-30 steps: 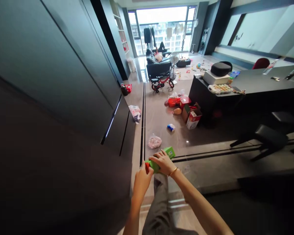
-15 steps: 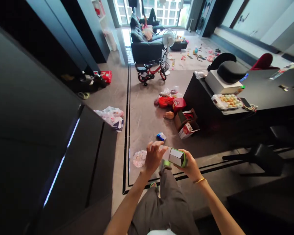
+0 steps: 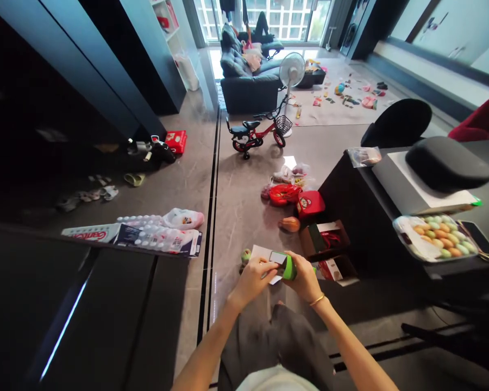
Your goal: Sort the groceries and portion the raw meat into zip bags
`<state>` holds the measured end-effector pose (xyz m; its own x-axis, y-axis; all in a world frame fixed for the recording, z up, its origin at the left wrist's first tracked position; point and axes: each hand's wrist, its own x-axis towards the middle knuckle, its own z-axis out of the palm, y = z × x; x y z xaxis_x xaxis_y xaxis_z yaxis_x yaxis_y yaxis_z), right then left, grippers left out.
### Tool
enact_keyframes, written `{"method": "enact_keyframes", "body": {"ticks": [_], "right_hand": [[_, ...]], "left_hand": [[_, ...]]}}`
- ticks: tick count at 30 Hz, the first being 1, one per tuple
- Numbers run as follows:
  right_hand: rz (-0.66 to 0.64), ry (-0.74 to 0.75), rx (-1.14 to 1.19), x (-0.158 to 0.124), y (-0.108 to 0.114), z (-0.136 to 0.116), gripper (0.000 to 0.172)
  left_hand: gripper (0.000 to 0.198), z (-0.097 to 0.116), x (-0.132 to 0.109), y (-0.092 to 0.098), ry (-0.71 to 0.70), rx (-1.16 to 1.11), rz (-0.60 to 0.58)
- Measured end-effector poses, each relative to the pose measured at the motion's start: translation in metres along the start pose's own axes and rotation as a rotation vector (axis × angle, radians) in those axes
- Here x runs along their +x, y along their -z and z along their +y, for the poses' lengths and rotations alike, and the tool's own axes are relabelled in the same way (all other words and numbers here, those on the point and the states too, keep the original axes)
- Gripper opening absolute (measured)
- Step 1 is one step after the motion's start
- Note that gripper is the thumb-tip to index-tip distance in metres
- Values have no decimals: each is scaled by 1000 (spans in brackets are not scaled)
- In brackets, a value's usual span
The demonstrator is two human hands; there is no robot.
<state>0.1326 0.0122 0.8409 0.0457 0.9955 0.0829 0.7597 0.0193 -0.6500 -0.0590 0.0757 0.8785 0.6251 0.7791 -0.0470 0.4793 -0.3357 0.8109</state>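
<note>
Both the left hand (image 3: 250, 279) and the right hand (image 3: 305, 277) are ungloved, with slim fingers (image 3: 265, 265). Behind the fingers, the left forearm (image 3: 212, 331) and the right forearm (image 3: 348, 339) run bare down to the lower edge of the view. Just behind the right fingers, a thin gold-coloured bangle (image 3: 317, 299) circles the wrist, smooth and faintly shiny; whether it closes fully cannot be seen. Below the fingers and between the forearms are loose trousers (image 3: 264, 339) in dark brownish grey, softly creased. Farthest back from the fingers, a rounded strip of white top (image 3: 277, 380) shows, pale and plain.
</note>
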Motion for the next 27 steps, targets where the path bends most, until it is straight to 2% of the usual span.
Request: {"method": "enact_keyframes", "body": {"ticks": [2,5,8,11,14,17,20,24,27], "right_hand": [[41,-17,52,70,-14,9,66],[58,37,89,179,-41,23,62],[96,106,95,281,-68,32,54],[183,97,122,367,-86,40,55],[251,-10,211,436,-95,57,55],[336,-201,300,497,-105,91,61],[422,-323,278,560,-124,142,65],[428,-317,180,643,-163,219,58],[414,-340,152,693,-198,270,55]], "left_hand": [[29,-25,62,34,-73,16,-13],[34,-71,160,92,-146,11,-27],[38,-116,257,151,-186,76,-108],[44,-149,349,201,-258,185,-244],[46,-166,439,232,-309,190,-351],[35,-183,529,242,-367,147,-437],[18,-217,618,231,-459,240,-540],[16,-289,723,199,-568,380,-667],[16,-348,785,174,-603,407,-742]]}}
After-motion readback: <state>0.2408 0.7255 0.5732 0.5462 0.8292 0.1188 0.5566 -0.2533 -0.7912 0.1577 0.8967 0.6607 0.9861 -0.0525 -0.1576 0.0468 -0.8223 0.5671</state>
